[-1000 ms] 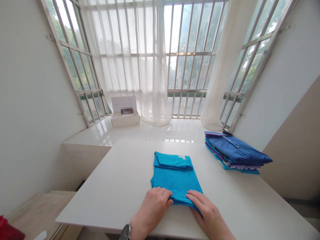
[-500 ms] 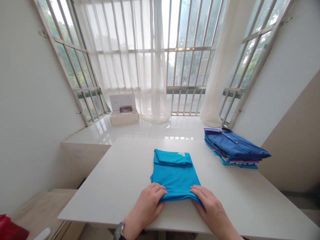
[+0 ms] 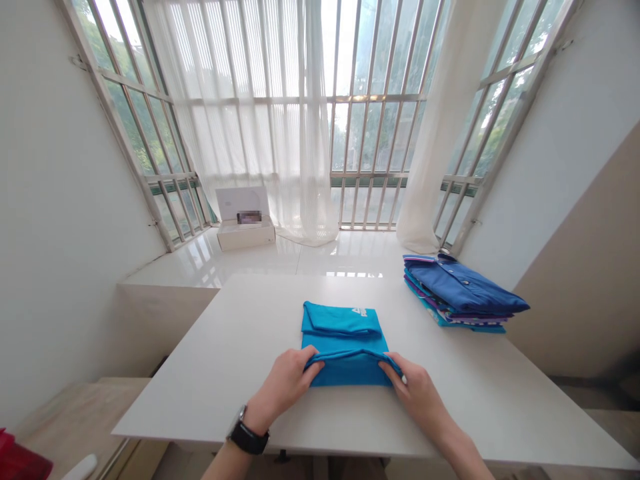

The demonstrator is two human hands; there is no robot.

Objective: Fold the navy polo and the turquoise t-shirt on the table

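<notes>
A bright blue garment (image 3: 345, 341), probably a shirt, lies partly folded on the white table. Its far end is turned over toward me and shows a white logo. My left hand (image 3: 287, 379) pinches the left corner of the near edge between thumb and fingers. The right corner of that edge is gripped by my right hand (image 3: 413, 385). Between both hands the near edge is raised and turned back over the garment. A dark watch (image 3: 247, 432) is on my left wrist.
On the table's right stands a stack of folded clothes (image 3: 460, 290), dark blue on top. A white open box (image 3: 245, 230) sits on the window ledge at the back left. The white table (image 3: 200, 373) has its near edge just below my forearms. Something red (image 3: 23, 457) shows at lower left.
Both hands have lifted the garment's near edge and moved it away from me, folding it up over the cloth. The view has shifted slightly.
</notes>
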